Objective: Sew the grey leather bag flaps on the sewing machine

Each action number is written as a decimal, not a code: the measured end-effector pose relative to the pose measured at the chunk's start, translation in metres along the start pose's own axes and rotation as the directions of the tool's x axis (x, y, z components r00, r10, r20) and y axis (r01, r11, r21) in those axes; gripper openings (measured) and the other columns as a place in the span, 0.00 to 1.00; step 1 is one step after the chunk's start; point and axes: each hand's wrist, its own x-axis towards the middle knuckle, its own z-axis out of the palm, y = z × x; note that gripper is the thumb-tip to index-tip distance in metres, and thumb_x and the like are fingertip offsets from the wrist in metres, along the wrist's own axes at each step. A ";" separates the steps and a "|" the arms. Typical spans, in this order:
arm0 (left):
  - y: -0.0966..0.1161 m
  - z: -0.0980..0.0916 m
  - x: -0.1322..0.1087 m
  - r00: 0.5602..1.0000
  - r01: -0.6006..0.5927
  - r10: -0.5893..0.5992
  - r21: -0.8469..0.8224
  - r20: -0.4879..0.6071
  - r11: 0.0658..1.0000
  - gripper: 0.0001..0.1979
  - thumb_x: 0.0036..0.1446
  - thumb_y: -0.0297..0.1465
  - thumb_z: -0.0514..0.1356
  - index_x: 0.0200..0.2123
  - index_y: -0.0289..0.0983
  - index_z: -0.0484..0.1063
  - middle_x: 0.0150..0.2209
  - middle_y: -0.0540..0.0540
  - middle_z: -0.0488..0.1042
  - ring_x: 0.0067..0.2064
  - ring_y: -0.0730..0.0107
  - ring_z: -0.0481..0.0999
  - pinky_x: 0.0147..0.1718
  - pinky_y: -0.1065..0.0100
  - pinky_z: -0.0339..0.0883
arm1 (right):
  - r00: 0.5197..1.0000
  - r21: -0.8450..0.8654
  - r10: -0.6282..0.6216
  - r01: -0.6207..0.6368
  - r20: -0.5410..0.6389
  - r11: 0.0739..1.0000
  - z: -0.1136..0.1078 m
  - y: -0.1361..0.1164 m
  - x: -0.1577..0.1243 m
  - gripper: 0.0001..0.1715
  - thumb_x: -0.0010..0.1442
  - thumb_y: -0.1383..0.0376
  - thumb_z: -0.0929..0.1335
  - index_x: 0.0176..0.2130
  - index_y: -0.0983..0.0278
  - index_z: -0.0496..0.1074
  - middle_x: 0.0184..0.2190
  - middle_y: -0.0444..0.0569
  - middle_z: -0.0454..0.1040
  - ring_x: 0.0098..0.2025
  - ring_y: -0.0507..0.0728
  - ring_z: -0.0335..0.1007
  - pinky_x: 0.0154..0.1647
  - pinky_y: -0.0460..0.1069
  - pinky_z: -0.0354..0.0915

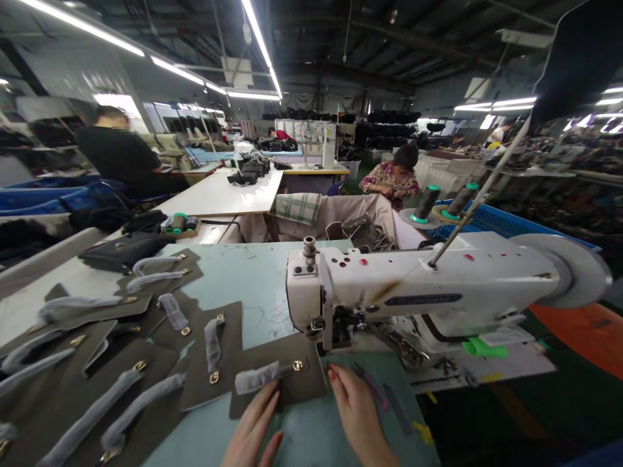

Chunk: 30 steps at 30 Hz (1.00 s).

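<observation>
A dark olive-brown bag panel point(302, 384) lies on the light blue table below the needle end of a white sewing machine point(370, 275). It carries a handle wrapped in clear plastic point(257, 377) and gold-coloured hardware point(298, 366). My left hand point(256, 421) rests its stretched fingers on the panel's near edge, just below the handle, thumb spread away. Beside the panel's right edge, my right hand point(357, 412) lies low on the table with fingers extended. Its fingertips are at or very near that edge; contact is unclear.
Several similar panels with wrapped handles point(213, 347) overlap on the left. Pink-handled snips point(377, 392) lie right of my right hand. Thread cones point(428, 200) stand behind the machine, near a blue crate point(511, 224). Co-workers sit farther back, one in a patterned top point(384, 178).
</observation>
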 end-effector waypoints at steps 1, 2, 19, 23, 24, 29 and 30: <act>-0.005 0.013 -0.005 0.999 0.025 -0.022 0.062 -0.036 0.998 0.35 0.58 0.33 0.55 0.66 0.45 0.43 0.61 0.35 0.62 0.59 0.49 0.65 0.48 0.53 0.71 | 1.000 0.037 0.003 -0.003 0.002 0.999 0.004 -0.009 0.006 0.26 0.69 0.56 0.54 0.45 0.65 0.74 0.41 0.57 0.77 0.43 0.59 0.74 0.45 0.49 0.68; -0.010 0.022 -0.003 0.998 0.054 -0.050 0.102 -0.047 0.993 0.38 0.58 0.33 0.55 0.67 0.43 0.38 0.63 0.35 0.57 0.62 0.47 0.60 0.50 0.49 0.68 | 1.000 0.056 0.009 -0.009 0.001 0.998 0.008 -0.017 0.011 0.27 0.69 0.55 0.54 0.43 0.65 0.75 0.39 0.57 0.78 0.41 0.59 0.75 0.42 0.48 0.68; -0.004 -0.066 0.120 0.952 -0.277 0.218 0.297 0.216 0.914 0.23 0.59 0.45 0.54 0.56 0.46 0.65 0.56 0.42 0.68 0.55 0.53 0.65 0.53 0.51 0.57 | 0.970 0.507 0.239 -0.232 0.053 0.830 0.042 -0.030 0.023 0.27 0.65 0.51 0.59 0.26 0.67 0.69 0.23 0.45 0.66 0.26 0.52 0.59 0.26 0.43 0.54; -0.005 -0.064 0.121 0.956 -0.256 0.199 0.287 0.214 0.923 0.22 0.60 0.45 0.54 0.55 0.46 0.66 0.55 0.43 0.69 0.55 0.52 0.64 0.53 0.51 0.57 | 0.967 0.518 0.248 -0.244 0.063 0.820 0.042 -0.029 0.025 0.25 0.65 0.52 0.60 0.26 0.67 0.69 0.22 0.44 0.65 0.25 0.51 0.58 0.25 0.43 0.54; -0.005 -0.065 0.122 0.958 -0.252 0.197 0.277 0.210 0.927 0.22 0.60 0.45 0.54 0.55 0.46 0.67 0.55 0.43 0.69 0.55 0.52 0.64 0.53 0.51 0.57 | 0.966 0.519 0.252 -0.247 0.063 0.818 0.042 -0.029 0.026 0.25 0.65 0.52 0.60 0.26 0.67 0.69 0.22 0.44 0.65 0.25 0.51 0.58 0.25 0.43 0.53; -0.002 -0.069 0.131 0.964 -0.208 0.159 0.234 0.212 0.950 0.20 0.59 0.43 0.56 0.53 0.45 0.69 0.51 0.43 0.71 0.53 0.54 0.66 0.52 0.53 0.59 | 0.959 0.484 0.276 -0.274 0.068 0.831 0.041 -0.029 0.034 0.26 0.64 0.52 0.60 0.25 0.67 0.69 0.22 0.45 0.67 0.25 0.51 0.58 0.23 0.43 0.53; -0.001 -0.070 0.133 0.963 -0.201 0.148 0.235 0.223 0.951 0.19 0.59 0.42 0.56 0.52 0.45 0.70 0.51 0.43 0.71 0.52 0.54 0.66 0.51 0.53 0.59 | 0.958 0.473 0.279 -0.276 0.067 0.837 0.041 -0.030 0.035 0.26 0.64 0.52 0.60 0.25 0.67 0.69 0.23 0.46 0.67 0.26 0.51 0.59 0.24 0.43 0.53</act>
